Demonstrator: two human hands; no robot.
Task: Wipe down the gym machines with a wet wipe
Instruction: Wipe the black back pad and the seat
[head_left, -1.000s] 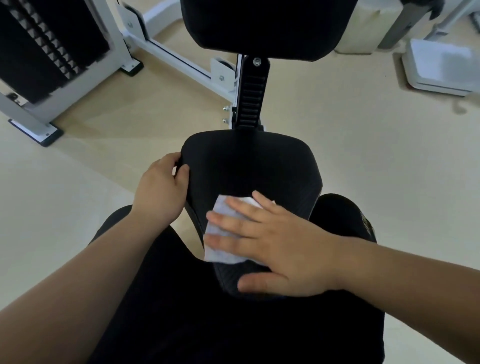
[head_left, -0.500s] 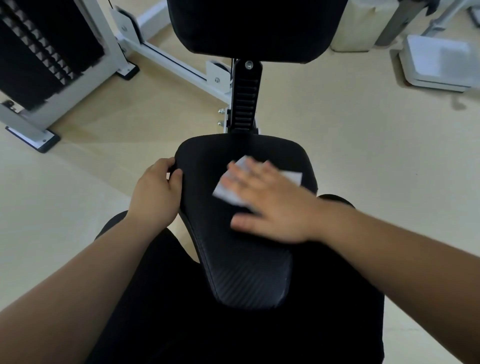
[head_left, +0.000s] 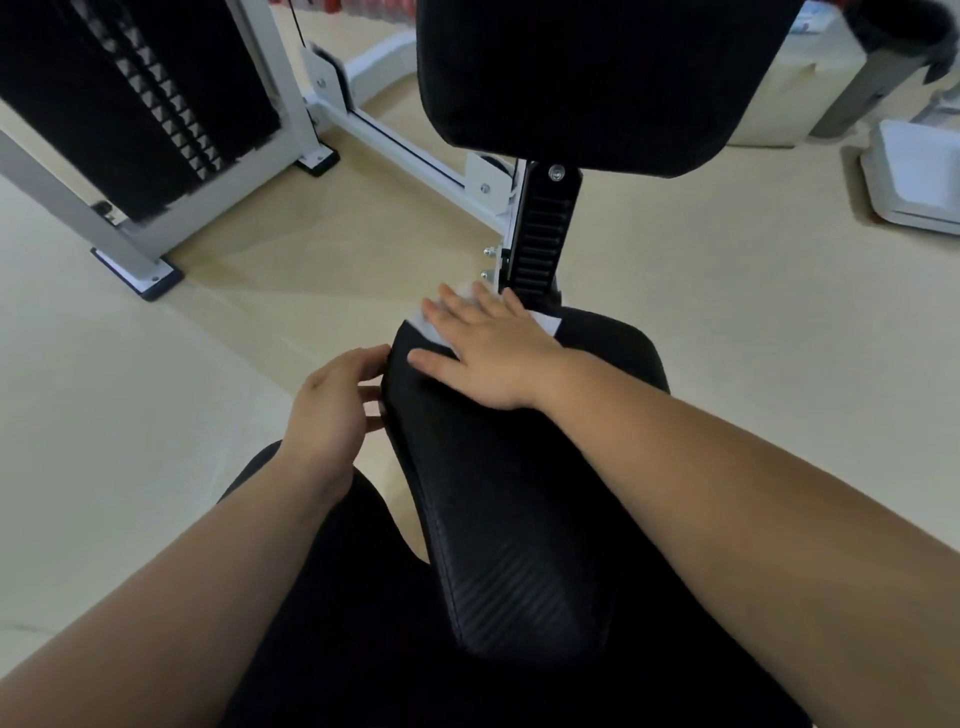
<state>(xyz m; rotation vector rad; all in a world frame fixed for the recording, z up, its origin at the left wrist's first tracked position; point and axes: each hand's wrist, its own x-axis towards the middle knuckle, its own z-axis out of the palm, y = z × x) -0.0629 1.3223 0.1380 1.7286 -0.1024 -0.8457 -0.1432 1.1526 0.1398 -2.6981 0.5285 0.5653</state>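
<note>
Nearest to me is the narrow end of the black, textured padded seat (head_left: 519, 493). Its long axis runs straight away from me toward the upright post, and that is the line I judge the next stroke has to follow.

At the seat's left rim, about two thirds of the way up its length, my left hand (head_left: 332, 410) has its thumb at the top edge and its fingers curled in against the side, a light bracing hold on the seat.

Just beyond, at the seat's far left corner, my right hand (head_left: 488, 353) lies flat with fingers straight and spread, pressing the white wet wipe (head_left: 549, 323) onto the pad. The wipe shows only as white corners on either side of the hand. From here most of the seat lies back toward me and off to the right, so I expect to pull along the axis or sweep across the far edge.

Beyond the seat's far edge rises the black ribbed adjustment post (head_left: 540, 234), touching close to my fingertips, then the black back pad (head_left: 597, 78). Far left of the seat stands the black weight stack (head_left: 130, 104).
</note>
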